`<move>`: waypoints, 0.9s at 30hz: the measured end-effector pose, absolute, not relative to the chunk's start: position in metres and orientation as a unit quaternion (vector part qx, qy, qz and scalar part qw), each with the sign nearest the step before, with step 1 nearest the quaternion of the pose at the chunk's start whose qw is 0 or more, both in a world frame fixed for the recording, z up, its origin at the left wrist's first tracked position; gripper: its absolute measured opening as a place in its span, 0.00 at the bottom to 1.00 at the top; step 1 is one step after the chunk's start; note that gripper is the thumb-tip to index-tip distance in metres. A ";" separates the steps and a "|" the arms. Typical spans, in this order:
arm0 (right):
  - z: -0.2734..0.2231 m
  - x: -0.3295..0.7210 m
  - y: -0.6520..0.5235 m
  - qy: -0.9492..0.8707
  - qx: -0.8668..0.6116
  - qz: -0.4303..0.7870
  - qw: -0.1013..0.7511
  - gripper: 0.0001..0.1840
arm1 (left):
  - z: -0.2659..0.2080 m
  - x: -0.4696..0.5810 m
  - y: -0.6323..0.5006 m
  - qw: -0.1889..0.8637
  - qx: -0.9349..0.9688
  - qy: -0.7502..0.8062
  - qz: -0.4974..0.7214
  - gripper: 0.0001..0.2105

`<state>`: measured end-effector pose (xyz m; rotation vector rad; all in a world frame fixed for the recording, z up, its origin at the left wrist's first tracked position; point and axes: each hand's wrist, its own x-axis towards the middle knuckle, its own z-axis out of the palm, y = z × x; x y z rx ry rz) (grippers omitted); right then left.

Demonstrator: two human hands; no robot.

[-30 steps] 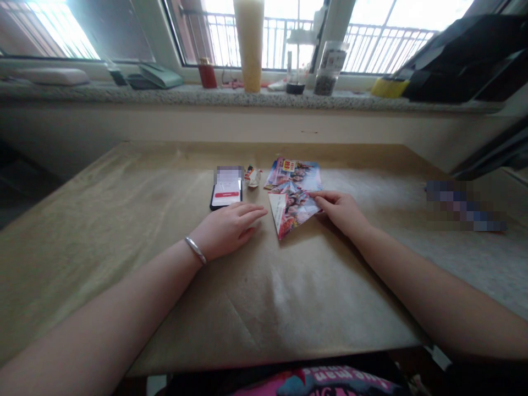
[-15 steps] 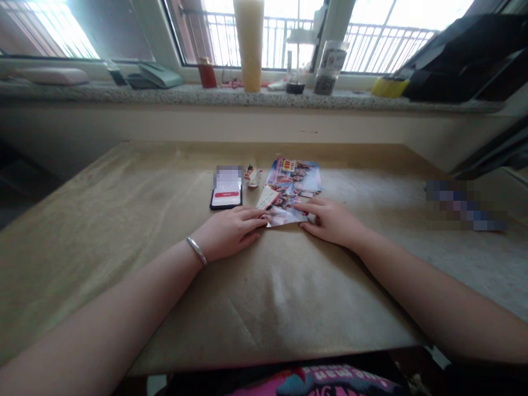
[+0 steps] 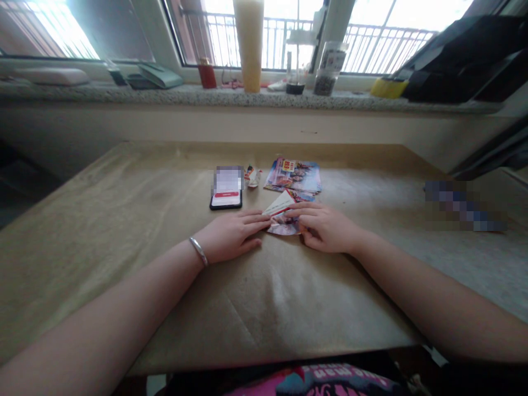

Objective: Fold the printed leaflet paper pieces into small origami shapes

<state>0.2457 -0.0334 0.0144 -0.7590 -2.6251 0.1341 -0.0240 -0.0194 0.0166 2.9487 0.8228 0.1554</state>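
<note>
A printed paper flyer point(image 3: 284, 224), partly folded over with a white strip and red edge showing, lies on the table between my hands. My left hand point(image 3: 237, 232), with a silver bangle at the wrist, rests flat with its fingers stretched out, their tips on the flyer's left edge. At the flyer's right side, my right hand point(image 3: 325, 225) has its index finger laid over the fold and its other fingers curled at the paper's edge. Just behind is a stack of similar colourful flyers point(image 3: 295, 176). The underside of the folded flyer is hidden.
A phone point(image 3: 226, 190) with a lit screen lies left of the flyers. Beside it sits a small folded paper piece point(image 3: 252, 176). A blurred flat item point(image 3: 464, 206) lies far right. Bottles and jars stand on the stone windowsill point(image 3: 165, 94) behind the table point(image 3: 124, 220).
The flyer has come nearer to me, away from the stack, and its white strip has shifted right. My right hand's fingers have curled more, while the left has barely moved.
</note>
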 end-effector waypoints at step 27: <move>0.010 0.252 -0.024 -0.737 -0.604 0.189 0.238 0.11 | 0.022 -0.020 -0.026 0.062 0.965 0.256 0.013 0.25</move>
